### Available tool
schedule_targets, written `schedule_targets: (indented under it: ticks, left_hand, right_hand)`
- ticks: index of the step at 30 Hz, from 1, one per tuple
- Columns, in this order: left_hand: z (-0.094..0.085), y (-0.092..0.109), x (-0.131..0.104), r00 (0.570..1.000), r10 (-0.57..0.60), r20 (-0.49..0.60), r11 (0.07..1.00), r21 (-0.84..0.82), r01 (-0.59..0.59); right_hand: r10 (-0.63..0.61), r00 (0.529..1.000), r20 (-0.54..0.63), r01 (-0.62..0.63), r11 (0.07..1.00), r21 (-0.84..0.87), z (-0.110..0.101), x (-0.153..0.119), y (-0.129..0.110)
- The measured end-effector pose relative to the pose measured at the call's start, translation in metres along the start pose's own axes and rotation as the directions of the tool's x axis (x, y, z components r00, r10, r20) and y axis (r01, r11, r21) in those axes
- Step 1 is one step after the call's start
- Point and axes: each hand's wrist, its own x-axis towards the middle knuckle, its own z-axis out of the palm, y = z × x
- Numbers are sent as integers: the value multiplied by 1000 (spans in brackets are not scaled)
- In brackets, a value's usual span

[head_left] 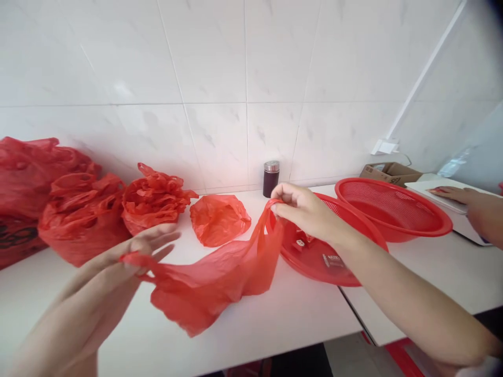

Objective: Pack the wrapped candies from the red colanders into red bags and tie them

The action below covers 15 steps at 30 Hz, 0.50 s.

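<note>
A thin red plastic bag (212, 283) hangs stretched between my two hands above the white table. My left hand (137, 256) has one end of it at the thumb, with the other fingers extended. The opposite end is pinched between the thumb and fingers of my right hand (294, 207), beside the near red basket. Behind the stretched bag, another red bag (220, 220) rests on the table with its mouth spread. The near red basket (326, 272) holds a few small packets, partly hidden by my right forearm.
Several stuffed red bags (82, 220) stand at the left against the tiled wall. A dark jar (271, 180) is at the back. Right of centre are a second red basket (393, 209) and a cardboard box (389, 173). Another person's hand (451, 193) rests at the far right.
</note>
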Motion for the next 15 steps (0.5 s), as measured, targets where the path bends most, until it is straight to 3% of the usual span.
schedule_targets:
  ticks: [2,4,7,10,12,15]
  left_hand:
    - [18,14,12,982,-59,178,969,-228,99]
    - [29,22,24,950,-82,301,945,-280,171]
    - [43,28,36,921,-109,374,983,-98,156]
    - [62,32,42,854,-187,486,979,165,120]
    - [75,33,45,814,-219,538,970,209,123]
    - [83,30,52,845,-226,484,974,129,187]
  right_hand:
    - [-72,996,56,77,993,-89,-6,14,-9]
    - [-134,984,115,150,977,-149,-8,29,-18]
    - [-147,948,282,201,965,-171,2,46,-35]
    - [-163,893,419,229,967,-112,27,53,-51]
    - [-225,871,437,268,963,-39,43,54,-55]
    - [-344,868,358,345,937,63,54,55,-45]
